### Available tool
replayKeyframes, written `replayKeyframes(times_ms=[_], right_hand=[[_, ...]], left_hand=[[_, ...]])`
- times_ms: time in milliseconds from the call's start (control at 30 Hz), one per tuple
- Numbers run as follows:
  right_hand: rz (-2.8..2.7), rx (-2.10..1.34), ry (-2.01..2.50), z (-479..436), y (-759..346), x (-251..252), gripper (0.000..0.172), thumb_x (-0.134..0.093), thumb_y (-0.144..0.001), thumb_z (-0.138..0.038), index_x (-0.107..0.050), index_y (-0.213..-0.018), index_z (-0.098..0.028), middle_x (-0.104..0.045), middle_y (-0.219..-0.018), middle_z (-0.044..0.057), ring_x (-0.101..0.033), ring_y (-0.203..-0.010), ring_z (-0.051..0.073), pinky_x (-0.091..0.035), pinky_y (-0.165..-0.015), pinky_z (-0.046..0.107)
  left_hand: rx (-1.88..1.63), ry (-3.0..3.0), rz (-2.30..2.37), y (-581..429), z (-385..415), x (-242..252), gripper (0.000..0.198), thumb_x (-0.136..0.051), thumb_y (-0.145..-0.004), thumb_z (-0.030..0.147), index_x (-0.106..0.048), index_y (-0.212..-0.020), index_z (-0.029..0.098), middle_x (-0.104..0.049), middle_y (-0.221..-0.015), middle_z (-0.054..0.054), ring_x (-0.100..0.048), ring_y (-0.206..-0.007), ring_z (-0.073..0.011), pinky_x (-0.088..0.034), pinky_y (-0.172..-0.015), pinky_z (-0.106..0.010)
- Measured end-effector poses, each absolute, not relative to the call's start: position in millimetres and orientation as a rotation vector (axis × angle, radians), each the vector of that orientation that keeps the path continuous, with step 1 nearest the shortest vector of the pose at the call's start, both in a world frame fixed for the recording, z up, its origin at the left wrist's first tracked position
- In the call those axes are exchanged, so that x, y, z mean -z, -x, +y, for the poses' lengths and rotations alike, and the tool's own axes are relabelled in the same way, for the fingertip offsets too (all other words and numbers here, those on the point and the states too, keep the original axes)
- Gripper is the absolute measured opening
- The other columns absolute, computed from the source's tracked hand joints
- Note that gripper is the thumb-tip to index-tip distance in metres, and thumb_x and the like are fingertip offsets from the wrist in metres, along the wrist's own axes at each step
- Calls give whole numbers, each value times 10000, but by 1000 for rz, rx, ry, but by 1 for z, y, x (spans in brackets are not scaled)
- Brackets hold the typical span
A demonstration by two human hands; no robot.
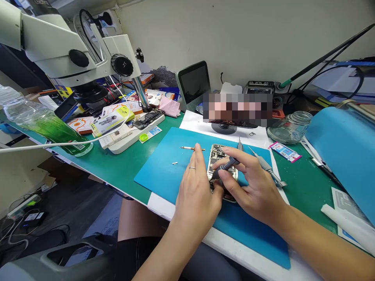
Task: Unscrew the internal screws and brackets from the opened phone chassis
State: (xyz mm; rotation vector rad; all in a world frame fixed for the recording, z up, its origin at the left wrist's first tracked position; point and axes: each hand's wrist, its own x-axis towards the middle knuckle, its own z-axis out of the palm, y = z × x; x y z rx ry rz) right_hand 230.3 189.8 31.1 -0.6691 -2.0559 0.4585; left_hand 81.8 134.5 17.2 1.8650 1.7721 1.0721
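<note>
An opened smartphone (216,153) with its inner parts bare lies on a blue mat (164,156). My right hand (252,177) grips a dark grey screwdriver (231,163), slanted over the phone, its lower end toward the phone's left side. The screwdriver's tip is hidden. My left hand (196,191) lies along the phone's lower left edge, fingers stretched forward, a ring on one of them. Its thumb touches the phone's lower part. Just beyond the right hand lie grey metal tweezers or a similar slim tool (265,166). A thin brush-like rod (191,148) lies past my left fingertips.
A microscope (88,58) overhangs the left side, near a bottle of green liquid (55,128). Boxes (111,119) crowd its base (131,132). A dark screen (193,84), glass jar (290,127) and soldering-iron-like tool (325,58) stand behind. A white cable (52,145) crosses at left.
</note>
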Motion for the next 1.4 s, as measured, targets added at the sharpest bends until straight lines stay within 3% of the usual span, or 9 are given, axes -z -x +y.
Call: replayKeyframes(times_ms=[333, 533, 700, 1000, 1200, 1400], right_hand=[[-2030, -479, 682, 189, -232, -32, 501, -587, -1023, -169, -434, -1461, -357, -707, -1126, 37, -760, -961, 215, -661, -874, 425], [-1905, -663, 780, 187, -233, -34, 422, -561, -1047, -244, -453, -1438, -358, -736, -1043, 41, -758, -958, 248, -662, -792, 436], [-1776, -726, 831, 189, -236, -32, 422, -581, -1045, -293, -459, -1446, -348, -748, -1096, 40, -750, -1014, 241, -640, -822, 422], [-1654, -791, 879, 192, -236, -34, 437, -620, -1026, -324, -467, -1435, -290, -762, -1035, 38, -752, -942, 206, -629, -797, 362], [-1607, -822, 843, 193, -235, -37, 403, -620, -1026, -291, -480, -1404, -285, -755, -960, 19, -746, -880, 182, -638, -801, 336], [-1601, -818, 847, 193, -234, -38, 397, -634, -1014, -293, -499, -1388, -304, -757, -949, 25, -761, -916, 220, -639, -806, 387]], left_hand=[[-1069, -1844, 1764, -81, 134, -17, 934, -557, -956, 194, 33, -1679, 161, -254, -1731, -128, -330, -1566, -334, -451, -1193, -507], [-1127, -1803, 1742, -80, 130, -18, 881, -498, -979, 182, 26, -1685, 230, -273, -1728, -103, -476, -1457, -335, -492, -1128, -516], [-1172, -1756, 1701, -79, 129, -18, 843, -450, -989, 153, 7, -1683, 293, -300, -1719, -88, -621, -1234, -283, -550, -1010, -481], [-1240, -1712, 1638, -78, 127, -21, 772, -401, -1008, 134, -53, -1683, 271, -347, -1697, -89, -639, -1142, -219, -532, -991, -399], [-1251, -1692, 1632, -78, 130, -21, 689, -368, -1060, 186, -87, -1686, 244, -358, -1693, -89, -589, -1286, -255, -494, -1049, -410], [-1226, -1677, 1657, -78, 130, -21, 683, -395, -1063, 211, -107, -1682, 225, -363, -1693, -68, -584, -1262, -249, -494, -1049, -432]])
